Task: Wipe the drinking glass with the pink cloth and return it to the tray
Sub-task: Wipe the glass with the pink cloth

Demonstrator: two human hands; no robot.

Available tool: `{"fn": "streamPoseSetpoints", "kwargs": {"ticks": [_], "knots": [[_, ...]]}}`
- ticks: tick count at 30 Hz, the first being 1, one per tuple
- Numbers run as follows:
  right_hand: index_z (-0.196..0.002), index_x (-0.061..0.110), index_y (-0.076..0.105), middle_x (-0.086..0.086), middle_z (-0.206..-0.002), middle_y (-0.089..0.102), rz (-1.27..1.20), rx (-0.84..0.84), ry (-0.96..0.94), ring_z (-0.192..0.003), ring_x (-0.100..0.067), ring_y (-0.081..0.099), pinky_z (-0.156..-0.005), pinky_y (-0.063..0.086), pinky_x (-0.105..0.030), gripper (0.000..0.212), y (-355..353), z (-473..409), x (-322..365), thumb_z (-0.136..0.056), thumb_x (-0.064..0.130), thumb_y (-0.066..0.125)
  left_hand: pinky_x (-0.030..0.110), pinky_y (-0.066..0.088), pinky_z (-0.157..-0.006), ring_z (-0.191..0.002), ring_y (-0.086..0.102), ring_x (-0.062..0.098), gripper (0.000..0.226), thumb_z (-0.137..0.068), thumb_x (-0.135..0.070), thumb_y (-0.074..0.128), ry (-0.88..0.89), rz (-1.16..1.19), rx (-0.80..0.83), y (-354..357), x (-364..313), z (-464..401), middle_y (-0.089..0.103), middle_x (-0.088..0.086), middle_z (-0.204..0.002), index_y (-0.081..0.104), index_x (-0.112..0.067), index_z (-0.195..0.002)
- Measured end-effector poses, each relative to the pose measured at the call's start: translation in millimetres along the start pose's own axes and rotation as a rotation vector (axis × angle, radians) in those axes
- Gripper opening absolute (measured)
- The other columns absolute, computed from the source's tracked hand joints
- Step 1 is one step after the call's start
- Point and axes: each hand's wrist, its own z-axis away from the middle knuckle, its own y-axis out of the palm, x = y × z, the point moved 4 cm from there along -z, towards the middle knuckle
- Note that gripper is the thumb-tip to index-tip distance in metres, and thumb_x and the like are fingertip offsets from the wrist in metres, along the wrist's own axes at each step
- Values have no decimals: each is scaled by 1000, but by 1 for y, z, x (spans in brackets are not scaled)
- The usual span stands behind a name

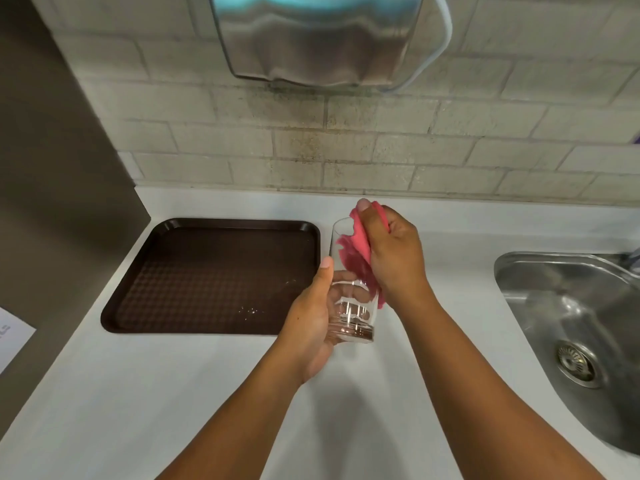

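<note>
A clear drinking glass (349,306) is held above the white counter, just right of the tray. My left hand (311,327) wraps around its lower half, thumb up along the left side. My right hand (391,251) grips the pink cloth (356,251) and presses it against the upper right side and rim of the glass. Part of the cloth hangs down along the glass wall. The dark brown tray (145,278) lies flat on the counter to the left, holding nothing but a few white specks.
A steel sink (568,306) with a drain sits at the right. A metal dispenser (311,39) hangs on the tiled wall above. A grey panel bounds the counter (207,393) on the left, with a white paper (10,341) at its foot.
</note>
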Motion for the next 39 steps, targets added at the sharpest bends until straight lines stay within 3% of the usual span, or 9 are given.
{"fn": "streamPoseSetpoints", "kwargs": {"ticks": [4,8,12,15,19,24,27,32,39], "knots": [[-91,-2,72,-27,-72,69,3,-80,70,-80,-51,74,-74,63,-62,53,-5,-6,-5,-98,50,66,49,59,-89,-87,74,26,64,-103,-65,45,-48,-145,-52,-5,1,-2,81,8,-102,64,-10,-129],[-86,18,76,-15,-78,77,101,-149,-3,-78,-39,77,-70,63,-60,55,-7,-15,-14,-91,70,57,40,65,-92,-100,75,13,80,-74,-88,51,116,-571,-80,-1,-9,5,76,-3,-115,67,-27,-124],[-106,24,76,9,-95,79,123,-123,-88,-85,-1,75,-79,62,-27,35,-4,-6,-15,-107,47,50,27,60,-73,-90,79,12,86,-69,-92,49,139,-541,-130,7,-8,7,79,-2,-104,67,-22,-117],[-133,40,61,14,-118,72,200,13,-70,-90,20,66,-73,53,-7,35,1,17,-22,-109,49,38,45,63,-95,-100,79,20,68,-90,-78,57,189,-385,-196,7,-16,-3,80,8,-110,67,-16,-115],[-163,50,14,24,-170,26,229,181,-118,-154,-2,33,-124,37,-35,57,10,67,-39,-109,55,30,49,63,-98,-109,78,25,53,-95,-65,64,149,-249,-210,2,-29,-13,77,10,-119,57,-20,-122],[-165,42,8,26,-173,-3,419,199,-278,-158,6,-6,-132,10,-37,59,16,90,-42,-109,44,28,30,64,-84,-105,79,17,49,-103,-55,57,179,-221,-153,-3,-26,-14,75,6,-113,59,-12,-126],[-164,43,9,19,-175,-5,551,169,-338,-160,2,-4,-132,14,-35,57,18,66,-25,-110,45,26,21,61,-80,-96,79,1,33,-110,-44,50,203,-199,-76,-1,-18,-12,82,-11,-100,62,-16,-122],[-164,42,22,10,-172,25,345,176,-211,-153,-8,34,-110,31,-7,53,12,17,4,-111,44,32,47,66,-84,-93,81,28,47,-107,-56,50,201,-144,-6,6,-26,-6,76,17,-106,57,-12,-122],[-153,68,17,18,-163,41,154,201,-42,-131,-6,57,-103,52,-25,51,5,42,-10,-103,64,25,39,61,-73,-79,77,21,51,-101,-55,53,153,-32,22,4,-25,-4,77,8,-89,61,-9,-122]]}}
